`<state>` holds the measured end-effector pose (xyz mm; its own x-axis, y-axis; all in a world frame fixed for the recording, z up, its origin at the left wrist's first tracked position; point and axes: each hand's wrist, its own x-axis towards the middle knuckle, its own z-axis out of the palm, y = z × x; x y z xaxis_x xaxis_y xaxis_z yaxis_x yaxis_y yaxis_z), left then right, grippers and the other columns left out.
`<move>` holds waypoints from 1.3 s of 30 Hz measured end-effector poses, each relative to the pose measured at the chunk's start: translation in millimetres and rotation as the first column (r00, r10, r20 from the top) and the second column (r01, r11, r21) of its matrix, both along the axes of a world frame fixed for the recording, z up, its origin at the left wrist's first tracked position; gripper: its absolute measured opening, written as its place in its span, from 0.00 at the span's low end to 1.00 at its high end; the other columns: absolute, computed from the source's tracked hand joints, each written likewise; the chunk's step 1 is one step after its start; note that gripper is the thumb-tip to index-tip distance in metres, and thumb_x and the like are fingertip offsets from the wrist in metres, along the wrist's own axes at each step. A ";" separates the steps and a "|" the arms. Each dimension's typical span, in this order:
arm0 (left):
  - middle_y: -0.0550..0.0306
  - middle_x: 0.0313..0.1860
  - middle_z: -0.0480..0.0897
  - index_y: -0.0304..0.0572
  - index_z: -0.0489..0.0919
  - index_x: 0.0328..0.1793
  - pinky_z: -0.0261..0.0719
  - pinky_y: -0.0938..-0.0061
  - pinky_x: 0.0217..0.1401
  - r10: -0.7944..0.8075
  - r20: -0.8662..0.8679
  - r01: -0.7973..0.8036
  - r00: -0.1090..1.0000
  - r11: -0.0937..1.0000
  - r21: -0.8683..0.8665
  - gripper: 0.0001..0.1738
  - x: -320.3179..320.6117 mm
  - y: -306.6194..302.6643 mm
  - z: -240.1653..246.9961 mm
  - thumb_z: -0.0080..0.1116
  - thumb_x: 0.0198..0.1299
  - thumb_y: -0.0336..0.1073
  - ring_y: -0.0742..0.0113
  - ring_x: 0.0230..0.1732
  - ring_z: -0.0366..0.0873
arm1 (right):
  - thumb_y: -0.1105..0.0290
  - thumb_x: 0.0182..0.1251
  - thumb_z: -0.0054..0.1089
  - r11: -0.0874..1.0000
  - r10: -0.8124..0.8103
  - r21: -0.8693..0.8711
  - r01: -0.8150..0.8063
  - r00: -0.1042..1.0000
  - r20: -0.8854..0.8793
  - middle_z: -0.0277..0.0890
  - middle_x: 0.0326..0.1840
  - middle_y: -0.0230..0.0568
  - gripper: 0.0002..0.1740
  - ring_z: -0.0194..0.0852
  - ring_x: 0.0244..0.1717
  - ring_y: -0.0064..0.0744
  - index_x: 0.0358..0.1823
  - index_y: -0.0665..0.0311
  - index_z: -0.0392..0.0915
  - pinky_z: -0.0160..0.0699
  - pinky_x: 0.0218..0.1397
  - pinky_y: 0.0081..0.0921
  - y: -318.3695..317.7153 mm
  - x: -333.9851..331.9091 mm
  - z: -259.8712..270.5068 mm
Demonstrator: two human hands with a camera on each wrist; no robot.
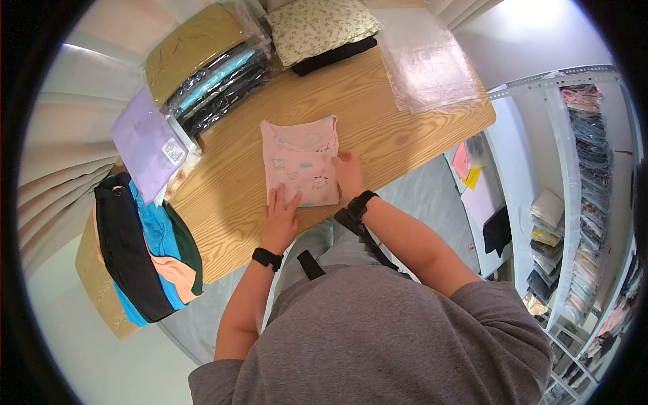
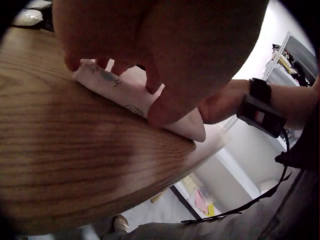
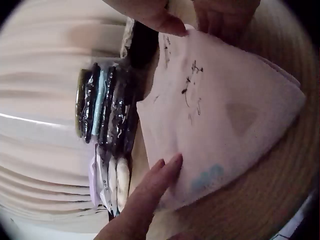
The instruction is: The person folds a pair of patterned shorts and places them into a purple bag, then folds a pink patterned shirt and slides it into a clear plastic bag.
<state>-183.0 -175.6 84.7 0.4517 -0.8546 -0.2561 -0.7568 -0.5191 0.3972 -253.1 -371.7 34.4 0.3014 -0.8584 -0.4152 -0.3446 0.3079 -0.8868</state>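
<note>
A folded pink printed shirt [image 1: 300, 165] lies on the wooden table, its neckline toward the far side. My left hand [image 1: 279, 219] rests on its near left corner with the fingers extended and spread over the cloth. In the left wrist view the left thumb [image 2: 162, 112] touches the shirt's folded side [image 2: 125, 100]. At the right edge my right hand [image 1: 349, 173] pinches the cloth; the right wrist view has its thumb [image 3: 172, 24] over the edge of the shirt [image 3: 225, 100] and the other fingers bent beside it.
Bagged folded garments [image 1: 196, 54] are stacked at the back left, next to a purple package [image 1: 148, 142]. Black trousers [image 1: 128, 250] and other clothes drape over the left end. A floral folded piece [image 1: 324, 27] and clear plastic bags [image 1: 432, 67] lie at the back. Shelves [image 1: 553, 202] stand right.
</note>
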 end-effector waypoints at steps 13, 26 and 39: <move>0.43 0.73 0.52 0.58 0.62 0.69 0.58 0.44 0.64 -0.031 0.073 0.032 0.997 0.999 -0.017 0.37 -0.9 -0.7 -0.5 0.54 0.49 0.29 0.41 0.72 0.48 | 0.72 0.59 0.58 0.964 0.073 0.228 -0.138 0.960 0.272 0.74 0.38 0.40 0.13 0.72 0.39 0.28 0.43 0.70 0.71 0.72 0.42 0.24 -37.4 20.1 -14.3; 0.43 0.73 0.51 0.58 0.62 0.70 0.59 0.42 0.62 -0.030 0.074 0.034 0.997 0.998 -0.051 0.39 -0.6 -1.5 -5.4 0.56 0.47 0.28 0.41 0.72 0.48 | 0.66 0.63 0.52 0.942 0.210 -0.262 -0.210 0.977 -0.029 0.75 0.47 0.53 0.19 0.75 0.47 0.47 0.52 0.69 0.69 0.72 0.47 0.33 -48.2 28.1 -6.8; 0.43 0.74 0.49 0.59 0.61 0.70 0.56 0.38 0.64 -0.022 0.030 0.024 0.999 0.998 -0.061 0.39 2.1 -3.6 -11.5 0.55 0.47 0.28 0.40 0.74 0.44 | 0.57 0.64 0.49 0.088 0.656 -0.515 -0.853 0.439 -0.614 0.50 0.72 0.47 0.29 0.48 0.72 0.45 0.67 0.54 0.61 0.49 0.69 0.45 -22.6 -21.9 14.9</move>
<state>-180.9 -179.2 73.2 0.4384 -0.8786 -0.1895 -0.7801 -0.4767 0.4052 -275.1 -394.3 49.4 0.9820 -0.1889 0.0089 -0.1618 -0.8639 -0.4769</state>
